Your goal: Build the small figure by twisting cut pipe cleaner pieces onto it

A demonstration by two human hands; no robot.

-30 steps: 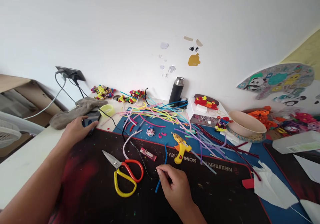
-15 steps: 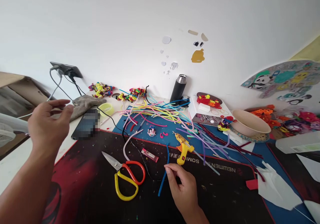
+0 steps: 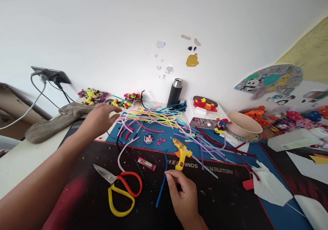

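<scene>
My right hand [image 3: 183, 192] pinches a blue pipe cleaner [image 3: 161, 192] between thumb and finger, low over the black mat. My left hand [image 3: 99, 120] is held out with fingers apart and nothing in them, by the left end of a pile of coloured pipe cleaners [image 3: 153, 117]. Beyond my right hand lies a yellow glue gun [image 3: 183, 154]. Scissors with one red and one yellow handle [image 3: 121, 188] rest left of the blue pipe cleaner. A small pale figure head [image 3: 148, 138] and two pink curled pieces [image 3: 161, 141] sit on the blue surface.
A black thermos [image 3: 175, 95] stands by the wall. To the right are a beige bowl [image 3: 244, 123], a white box [image 3: 191, 107] and crumpled white paper [image 3: 271, 187]. Finished pipe-cleaner figures [image 3: 92, 96] lie at the back left, near a grey cloth item [image 3: 48, 124].
My left hand has moved right and forward, up to the pipe-cleaner pile. The view has shifted right. My right hand still pinches the blue pipe cleaner in about the same place.
</scene>
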